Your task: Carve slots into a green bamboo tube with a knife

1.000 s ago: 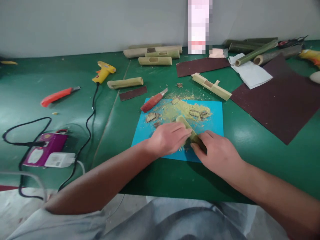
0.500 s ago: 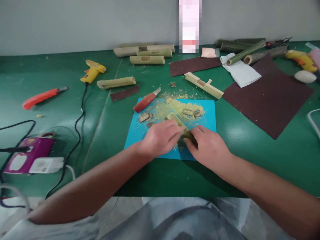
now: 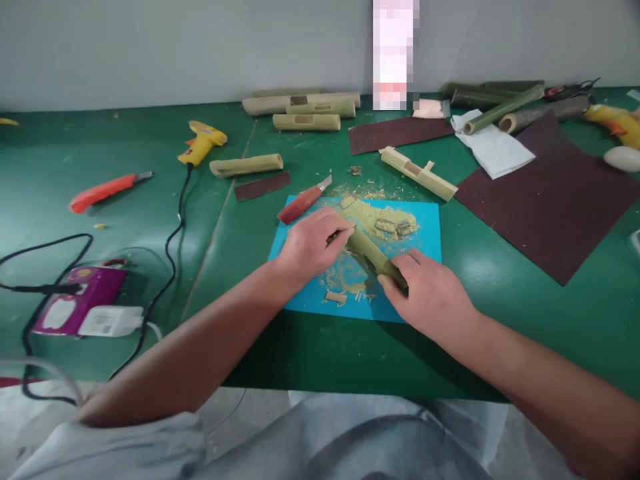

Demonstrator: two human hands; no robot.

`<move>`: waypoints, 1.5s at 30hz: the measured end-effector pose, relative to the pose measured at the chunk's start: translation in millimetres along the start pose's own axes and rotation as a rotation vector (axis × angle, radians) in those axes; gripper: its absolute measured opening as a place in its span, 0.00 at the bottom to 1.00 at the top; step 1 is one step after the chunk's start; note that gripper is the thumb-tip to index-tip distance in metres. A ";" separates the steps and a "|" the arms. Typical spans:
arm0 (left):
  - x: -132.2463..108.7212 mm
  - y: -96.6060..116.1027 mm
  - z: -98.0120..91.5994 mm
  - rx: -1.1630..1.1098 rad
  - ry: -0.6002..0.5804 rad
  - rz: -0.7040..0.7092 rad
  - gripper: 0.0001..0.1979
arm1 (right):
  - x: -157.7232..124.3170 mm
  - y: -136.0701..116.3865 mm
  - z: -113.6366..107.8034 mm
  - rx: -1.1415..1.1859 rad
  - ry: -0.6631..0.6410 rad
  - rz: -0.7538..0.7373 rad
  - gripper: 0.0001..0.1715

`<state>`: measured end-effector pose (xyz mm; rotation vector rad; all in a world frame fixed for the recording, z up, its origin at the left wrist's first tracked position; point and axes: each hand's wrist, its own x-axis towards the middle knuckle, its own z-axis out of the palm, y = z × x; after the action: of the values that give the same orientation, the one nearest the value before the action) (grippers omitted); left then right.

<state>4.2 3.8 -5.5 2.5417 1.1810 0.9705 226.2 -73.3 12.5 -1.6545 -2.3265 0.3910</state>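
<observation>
A green bamboo tube (image 3: 373, 255) lies slanted on a blue mat (image 3: 425, 220) strewn with yellowish dust and small chips. My right hand (image 3: 430, 297) is closed round the tube's near end. My left hand (image 3: 313, 243) is pinched at the tube's far end, its fingers pressed on a small dark piece that I cannot make out. A red-handled knife (image 3: 303, 202) lies on the mat's far left corner, just beyond my left hand.
Cut bamboo pieces (image 3: 305, 107) line the back of the green table (image 3: 100, 160). Dark sandpaper sheets (image 3: 545, 193) lie right. A yellow glue gun (image 3: 203, 142), an orange cutter (image 3: 103, 192) and a purple box (image 3: 83, 300) with cables sit left. A notched bamboo piece (image 3: 417, 173) lies behind the mat.
My left hand has slid away along the tube to its far end, uncovering more of the tube and some scraps on the mat. My right hand keeps its hold.
</observation>
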 end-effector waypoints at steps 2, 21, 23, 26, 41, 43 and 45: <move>0.8 -5.7 -1.6 0.003 0.015 0.003 0.09 | -2.0 2.0 0.3 -0.019 0.045 -0.026 0.11; -6.6 21.3 4.1 0.182 -0.074 0.201 0.14 | -0.1 1.4 4.8 0.088 0.009 0.034 0.09; -2.6 13.6 2.3 0.116 0.009 0.106 0.11 | -0.5 1.8 5.1 0.095 0.017 0.034 0.09; 0.8 9.7 -0.3 0.061 0.035 0.079 0.09 | -0.6 2.1 5.9 0.106 0.015 0.033 0.09; 0.5 17.2 -4.8 0.139 -0.052 0.005 0.06 | -1.4 3.6 6.6 0.095 0.035 -0.012 0.09; -0.1 16.1 -3.5 0.156 -0.044 -0.012 0.05 | -1.5 3.7 6.7 0.090 0.040 -0.024 0.09; -0.6 14.4 -2.6 0.161 -0.040 -0.039 0.06 | -1.5 3.8 6.8 0.084 0.044 -0.032 0.09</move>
<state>11.2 -6.5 2.1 2.6352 1.3419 0.8440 227.5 -74.0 4.7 -1.5695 -2.2698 0.4354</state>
